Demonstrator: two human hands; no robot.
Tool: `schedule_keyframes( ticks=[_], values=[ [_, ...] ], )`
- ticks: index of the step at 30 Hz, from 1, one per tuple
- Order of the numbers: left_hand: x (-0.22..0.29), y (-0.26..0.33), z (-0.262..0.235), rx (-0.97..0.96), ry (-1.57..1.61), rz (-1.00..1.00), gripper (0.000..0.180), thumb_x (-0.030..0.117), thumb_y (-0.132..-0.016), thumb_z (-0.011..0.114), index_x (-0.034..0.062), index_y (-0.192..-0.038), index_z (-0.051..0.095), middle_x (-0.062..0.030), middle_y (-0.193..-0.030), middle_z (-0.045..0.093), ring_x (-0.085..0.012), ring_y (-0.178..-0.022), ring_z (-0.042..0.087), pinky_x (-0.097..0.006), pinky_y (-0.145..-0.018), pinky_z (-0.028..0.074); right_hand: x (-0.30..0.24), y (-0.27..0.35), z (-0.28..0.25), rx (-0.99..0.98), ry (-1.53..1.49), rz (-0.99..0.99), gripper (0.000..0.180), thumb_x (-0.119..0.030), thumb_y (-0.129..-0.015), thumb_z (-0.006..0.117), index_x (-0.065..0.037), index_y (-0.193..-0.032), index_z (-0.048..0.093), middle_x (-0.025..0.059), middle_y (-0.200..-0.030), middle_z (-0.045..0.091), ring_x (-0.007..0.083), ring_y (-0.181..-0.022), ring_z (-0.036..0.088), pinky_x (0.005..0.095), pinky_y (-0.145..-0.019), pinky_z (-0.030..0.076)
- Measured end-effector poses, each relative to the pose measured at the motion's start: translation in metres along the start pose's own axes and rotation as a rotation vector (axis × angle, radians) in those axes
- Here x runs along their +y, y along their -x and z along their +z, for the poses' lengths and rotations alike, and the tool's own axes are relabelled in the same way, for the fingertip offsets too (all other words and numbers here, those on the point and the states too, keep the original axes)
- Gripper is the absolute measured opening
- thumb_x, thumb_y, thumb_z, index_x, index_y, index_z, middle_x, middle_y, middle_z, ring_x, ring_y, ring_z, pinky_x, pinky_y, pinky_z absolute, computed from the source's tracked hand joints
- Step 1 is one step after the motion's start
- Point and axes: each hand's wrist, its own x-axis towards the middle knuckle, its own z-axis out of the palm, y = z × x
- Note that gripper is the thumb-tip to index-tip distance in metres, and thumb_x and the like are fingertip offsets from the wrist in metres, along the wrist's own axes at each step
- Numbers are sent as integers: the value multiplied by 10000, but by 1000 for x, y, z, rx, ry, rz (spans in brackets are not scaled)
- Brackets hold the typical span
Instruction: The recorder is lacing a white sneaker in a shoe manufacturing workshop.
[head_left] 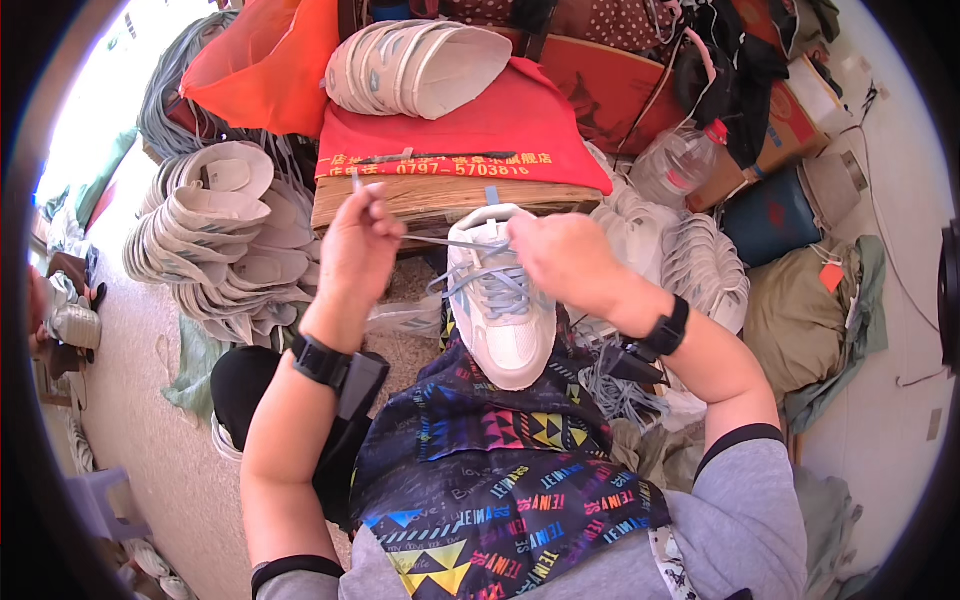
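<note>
Presently we observe a white sneaker (500, 310) resting toe-toward-the-wearer on the person's lap, upon a dark apron (500, 470) printed with coloured triangles and lettering. Pale blue laces (497, 288) run crosswise up its front. The left hand (358, 250) is raised to the left of the shoe, fingers pressed together and pinching the end of a lace drawn taut from the upper eyelets. The right hand (565, 262) sits at the shoe's right side near the collar, fingers curled closed; we take it to be gripping the shoe or the lace there, but we cannot tell which. Both wrists carry black bands.

Just beyond the shoe we note a wooden bench (400, 200) covered by a red cloth (480, 130), with a stack of white shoe uppers (410, 65) on top. Further stacks of uppers (220, 240) lie on the floor at left, and more at right (690, 270). A clear plastic bottle (675, 165) stands near the bench's right end.
</note>
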Motion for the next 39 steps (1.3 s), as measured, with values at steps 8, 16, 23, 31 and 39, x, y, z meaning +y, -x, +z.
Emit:
schedule_keyframes(
  ticks=[8,16,23,31,39],
  values=[
    [0,18,14,244,-393,106,206,204,-989,539,27,-1042,632,56,-684,435,-43,-555,341,-212,-531,318,21,4,-8,593,-1110,337,113,-128,-978,545,-20,-990,576,109,-928,688,209,-782,688,347,-734,556],
    [22,28,-16,357,-882,202,216,238,-991,562,56,-989,679,91,-618,398,-11,-500,315,-191,-444,253,81,28,-26,815,-1603,611,153,-104,-995,508,-18,-1110,560,100,-925,660,77,-646,556,236,-615,503],
    [-30,32,4,78,-1291,154,195,171,-947,628,-12,-969,693,37,-743,602,-32,-685,500,-211,-613,417,49,37,-4,233,-1343,662,163,-101,-949,544,-37,-1099,556,55,-854,672,45,-605,520,186,-542,425],
    [-56,36,5,-59,-1348,87,195,162,-932,624,-23,-960,679,-55,-812,652,-117,-755,588,-274,-685,476,27,38,27,21,-966,457,71,-99,-938,574,-40,-963,545,15,-767,618,55,-607,523,245,-536,441],
    [-53,35,27,-131,-1617,280,201,194,-873,628,0,-856,677,-138,-795,621,-291,-752,630,-358,-677,494,4,24,8,23,-332,287,171,-102,-893,562,-35,-1038,502,173,-748,637,336,-693,653,425,-598,502]
  ],
)
